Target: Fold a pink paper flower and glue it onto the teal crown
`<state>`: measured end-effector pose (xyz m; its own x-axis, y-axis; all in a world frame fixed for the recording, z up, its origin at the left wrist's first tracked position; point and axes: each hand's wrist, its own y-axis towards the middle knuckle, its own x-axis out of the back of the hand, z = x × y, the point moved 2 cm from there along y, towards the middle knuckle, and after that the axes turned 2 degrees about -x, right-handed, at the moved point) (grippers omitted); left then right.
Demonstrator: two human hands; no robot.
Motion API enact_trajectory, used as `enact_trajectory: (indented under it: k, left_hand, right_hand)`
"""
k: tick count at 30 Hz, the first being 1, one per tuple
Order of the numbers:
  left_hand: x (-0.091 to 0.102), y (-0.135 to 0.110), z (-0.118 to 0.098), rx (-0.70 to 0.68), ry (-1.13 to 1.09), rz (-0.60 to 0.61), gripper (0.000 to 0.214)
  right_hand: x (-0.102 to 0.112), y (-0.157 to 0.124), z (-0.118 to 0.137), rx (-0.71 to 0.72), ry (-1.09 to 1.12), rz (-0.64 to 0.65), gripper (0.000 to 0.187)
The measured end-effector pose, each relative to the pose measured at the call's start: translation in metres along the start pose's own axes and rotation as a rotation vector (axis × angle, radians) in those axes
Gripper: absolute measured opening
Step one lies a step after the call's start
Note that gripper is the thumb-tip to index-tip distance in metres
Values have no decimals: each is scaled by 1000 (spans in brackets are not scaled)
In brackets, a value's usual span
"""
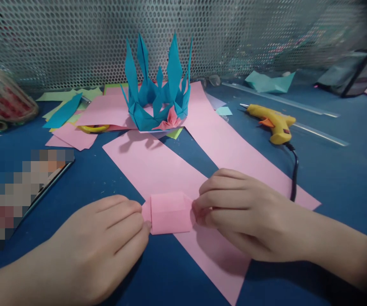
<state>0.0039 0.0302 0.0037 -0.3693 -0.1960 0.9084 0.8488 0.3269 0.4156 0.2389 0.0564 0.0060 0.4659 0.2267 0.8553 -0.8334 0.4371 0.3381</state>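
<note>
A small folded pink paper piece (pixel 170 212) lies on top of a long pink paper strip (pixel 151 165) on the blue table. My left hand (pixel 97 246) rests at the piece's left edge, fingertips curled and pinching its left corner. My right hand (pixel 243 212) is closed on its right edge with fingers pressed together. Behind them stands a blue origami crown (pixel 157 91) with a small pink folded flower (pixel 170 121) at its front.
A second pink strip (pixel 231 148) runs diagonally to the right. A yellow glue gun (pixel 274 123) with black cord lies at right, with clear glue sticks (pixel 317 134) beyond. Paper scraps and yellow-handled scissors (pixel 95 127) sit back left. Perforated metal mesh (pixel 75 38) closes off the back.
</note>
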Motion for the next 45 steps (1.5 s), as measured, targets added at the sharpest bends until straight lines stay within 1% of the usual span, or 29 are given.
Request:
enact_trajectory:
  k: [5,9,12,15,17,19,23,25,27,30,32,34,39,42,45]
  left_hand:
    - [0,-1,-2,4,35,-3,27]
    - [0,4,-4,-15,82,52,34]
    - [-1,10,-4,-2,30,66,42]
    - [1,13,-2,53,-41,43,40]
    - [1,12,-1,83,-78,70,40]
    - [1,10,0,90,-110,133,41]
    - [1,5,1,87,-142,199,34]
    - [1,1,3,96,-145,190,32]
    - [2,-2,6,91,-153,167,37]
    - [5,-3,11,76,-189,142,47]
    - [7,-2,13,62,-196,140,49]
    - [9,1,12,44,-148,124,47]
    - [11,4,2,5,-4,44,41]
    - [11,3,-1,11,4,54,40]
    - [11,4,0,5,-11,80,41]
  right_hand:
    - [-3,-1,0,-6,-13,-18,24]
    - [-8,0,1,6,-71,-2,27]
    - [-11,3,2,15,-131,56,34]
    - [-10,5,4,12,-119,113,38]
    - [-9,4,4,-1,-86,152,39]
    - [-10,3,4,-26,-81,187,40]
    - [-12,-1,3,-69,-122,187,42]
    - [-11,-2,3,-67,-142,198,42]
    - [-10,-3,3,-59,-143,201,42]
    - [-5,-3,4,-48,-94,152,43]
    - [-3,-3,5,-34,-57,126,44]
    - [-1,-2,6,-7,-41,91,42]
    - [3,-1,10,62,-97,17,39]
    - [4,-2,11,74,-127,6,39]
    - [3,-3,11,57,-159,29,42]
